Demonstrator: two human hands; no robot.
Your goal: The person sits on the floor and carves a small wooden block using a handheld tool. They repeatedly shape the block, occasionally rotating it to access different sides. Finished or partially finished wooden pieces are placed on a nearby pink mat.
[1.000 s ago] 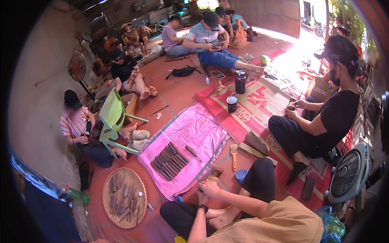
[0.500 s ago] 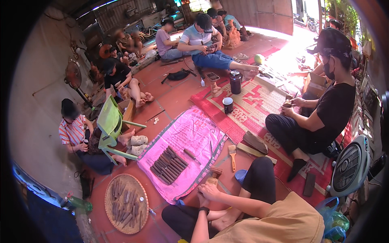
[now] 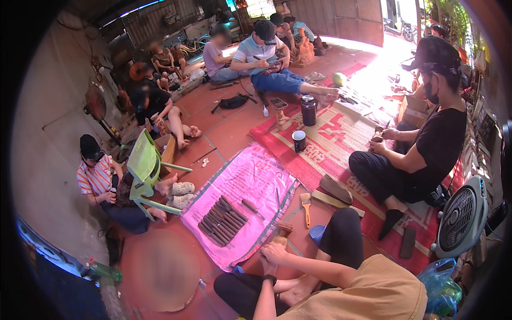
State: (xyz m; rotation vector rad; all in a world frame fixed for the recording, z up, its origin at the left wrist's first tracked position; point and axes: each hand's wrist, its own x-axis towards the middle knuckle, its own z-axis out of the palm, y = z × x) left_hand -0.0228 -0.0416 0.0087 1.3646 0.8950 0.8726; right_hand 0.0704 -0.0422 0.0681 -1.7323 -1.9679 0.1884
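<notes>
My right hand (image 3: pixel 274 254) and my left hand (image 3: pixel 268 266) are closed together above my crossed legs, with a dark band on the left wrist. Just past the fingers shows a pale tan wooden piece (image 3: pixel 279 241), next to a darker brown wooden block (image 3: pixel 285 228). What lies inside the fingers is hidden. Beyond them, a pink printed sack (image 3: pixel 256 176) is spread on the floor. Several dark-handled carving tools (image 3: pixel 223 221) lie side by side on it, and a single tool (image 3: pixel 253 208) rests apart to their right.
A round tray (image 3: pixel 165 266), blurred, sits at my left. To the right are a flat paintbrush (image 3: pixel 305 209), wooden planks (image 3: pixel 336 194) and a box fan (image 3: pixel 460 218). A green chair (image 3: pixel 145 160) stands at left; a mug (image 3: pixel 300 140) and flask (image 3: pixel 309 110) stand on a red mat. Several people sit around.
My hands stay together in nearly the same place, with only a slight shift. The striped-shirt person at left has changed head position. The tools in the round tray are now blurred out.
</notes>
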